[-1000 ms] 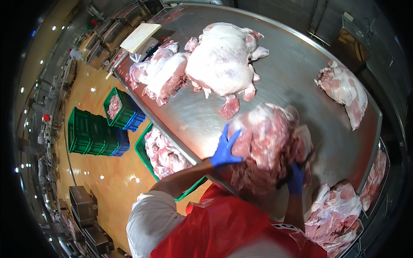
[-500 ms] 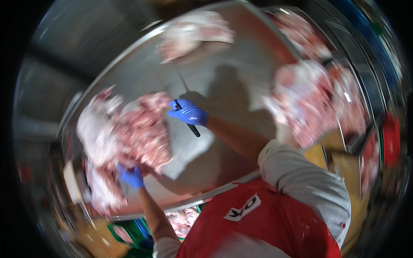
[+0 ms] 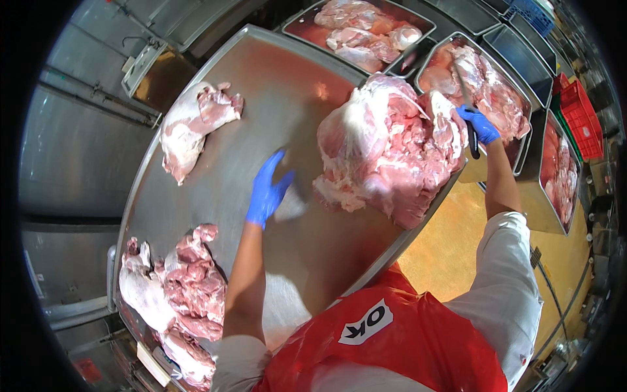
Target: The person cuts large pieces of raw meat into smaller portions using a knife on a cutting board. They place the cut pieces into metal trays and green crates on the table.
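Observation:
My left hand (image 3: 266,188), in a blue glove, is spread above the metal table with nothing in it. In my blue-gloved right hand (image 3: 480,124) is a knife with a black handle (image 3: 473,145); its blade points away toward a meat-filled tray. That hand is at the right side of a large pile of raw meat (image 3: 385,144), which lies at the table's right edge. Whether the hand also touches the meat, I cannot tell. At the near left lie more raw cuts (image 3: 192,287), and one pale cut (image 3: 189,127) rests farther up the left side.
The metal table (image 3: 274,98) has a raised rim. Beyond it stands a tray of meat (image 3: 424,27), with a second meat tray (image 3: 520,98) and a third (image 3: 543,176) on the right. A red crate (image 3: 581,121) is at the far right. Yellowish floor (image 3: 431,242) shows below.
My view has turned toward the right. My left hand has come off the meat at the left, and my right hand has carried the knife over to the large pile.

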A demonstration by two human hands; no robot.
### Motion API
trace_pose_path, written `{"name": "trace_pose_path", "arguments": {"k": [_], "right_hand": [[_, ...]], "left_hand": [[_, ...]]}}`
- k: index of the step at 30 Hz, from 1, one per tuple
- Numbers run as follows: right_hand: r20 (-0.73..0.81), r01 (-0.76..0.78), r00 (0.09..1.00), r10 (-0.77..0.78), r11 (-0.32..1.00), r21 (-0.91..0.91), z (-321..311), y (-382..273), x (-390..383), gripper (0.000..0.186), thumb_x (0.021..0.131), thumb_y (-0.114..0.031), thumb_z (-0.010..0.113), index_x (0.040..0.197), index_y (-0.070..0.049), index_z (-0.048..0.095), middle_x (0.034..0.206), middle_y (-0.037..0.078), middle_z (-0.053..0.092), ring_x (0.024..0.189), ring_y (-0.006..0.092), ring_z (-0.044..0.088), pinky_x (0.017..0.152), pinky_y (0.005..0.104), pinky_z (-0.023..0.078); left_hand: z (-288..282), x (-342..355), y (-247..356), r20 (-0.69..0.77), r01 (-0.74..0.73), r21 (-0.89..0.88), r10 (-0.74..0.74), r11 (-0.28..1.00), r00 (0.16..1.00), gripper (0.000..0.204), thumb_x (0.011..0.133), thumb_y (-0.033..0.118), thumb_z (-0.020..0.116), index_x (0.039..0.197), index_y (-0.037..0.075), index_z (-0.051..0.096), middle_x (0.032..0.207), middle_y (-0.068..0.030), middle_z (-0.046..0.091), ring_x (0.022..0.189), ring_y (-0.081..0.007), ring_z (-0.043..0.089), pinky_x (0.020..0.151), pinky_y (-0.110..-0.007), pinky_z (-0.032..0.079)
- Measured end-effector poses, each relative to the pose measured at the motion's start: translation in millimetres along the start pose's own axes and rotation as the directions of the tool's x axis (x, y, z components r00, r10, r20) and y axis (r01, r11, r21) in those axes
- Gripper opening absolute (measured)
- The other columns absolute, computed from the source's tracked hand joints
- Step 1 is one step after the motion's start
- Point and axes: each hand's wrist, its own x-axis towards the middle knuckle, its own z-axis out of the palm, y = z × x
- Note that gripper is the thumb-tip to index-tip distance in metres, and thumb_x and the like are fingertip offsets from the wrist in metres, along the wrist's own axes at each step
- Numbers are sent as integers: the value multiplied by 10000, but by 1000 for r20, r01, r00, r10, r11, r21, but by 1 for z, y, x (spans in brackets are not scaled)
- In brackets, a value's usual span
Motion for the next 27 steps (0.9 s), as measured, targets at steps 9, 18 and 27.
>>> {"name": "trace_pose_path", "arguments": {"k": [9, 18, 27], "right_hand": [[24, 16, 1000, -13, 986, -168, 9, -15, -22, 211, 942, -275, 576, 821, -104, 602, 741, -52, 542, 648, 61, 485, 624, 237, 422], [21, -49, 999, 50, 997, -56, 39, -28, -43, 146, 912, -271, 658, 875, -146, 592, 796, -96, 456, 750, 35, 413, 683, 205, 374], [28, -174, 985, 172, 969, 175, 123, 30, -143, 389, 892, -185, 684, 1243, -68, 561, 1062, -24, 577, 957, 93, 537, 854, 253, 435]], "left_hand": [[136, 214, 45, 663, 140, -409, 188, 902, 724, 596, 849, 323, 719, 1277, -42, 521, 1229, -126, 599, 1137, -211, 550, 1007, -356, 407], [191, 206, 34, 356, 397, 92, -403, 913, 843, 319, 914, 311, 527, 984, 28, 658, 1025, -145, 671, 974, -239, 628, 837, -352, 486], [43, 15, -15, 230, 33, -73, -16, 997, 973, 617, 709, 469, 738, 1184, 90, 628, 1107, -164, 636, 1004, -318, 593, 911, -412, 454]]}}
